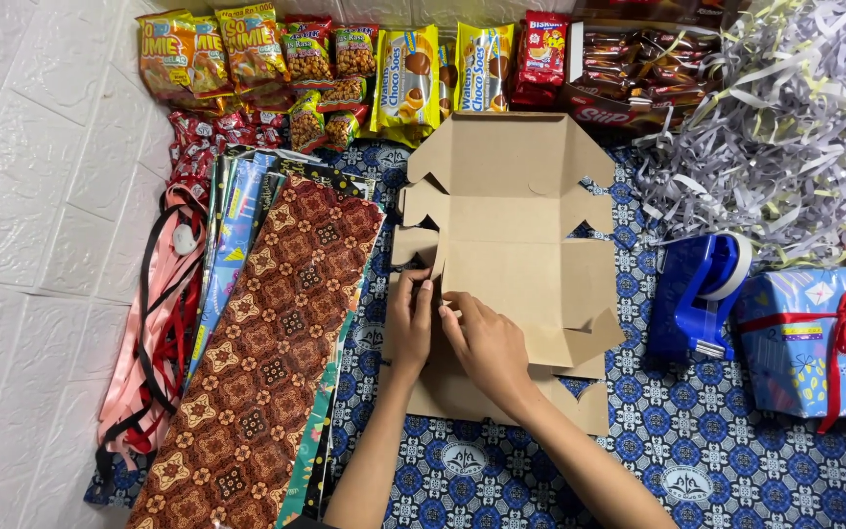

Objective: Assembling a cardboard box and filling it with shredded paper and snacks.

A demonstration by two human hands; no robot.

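Both hands (447, 328) on cardboard box (516, 245) (unfolded), L edge

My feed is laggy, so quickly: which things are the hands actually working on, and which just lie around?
In hand:
flat cardboard box, side flap pinched by left hand and right hand.

Lying about:
snack packets
wrapping paper sheets
ribbons
shredded paper
blue tape dispenser
wrapped gift
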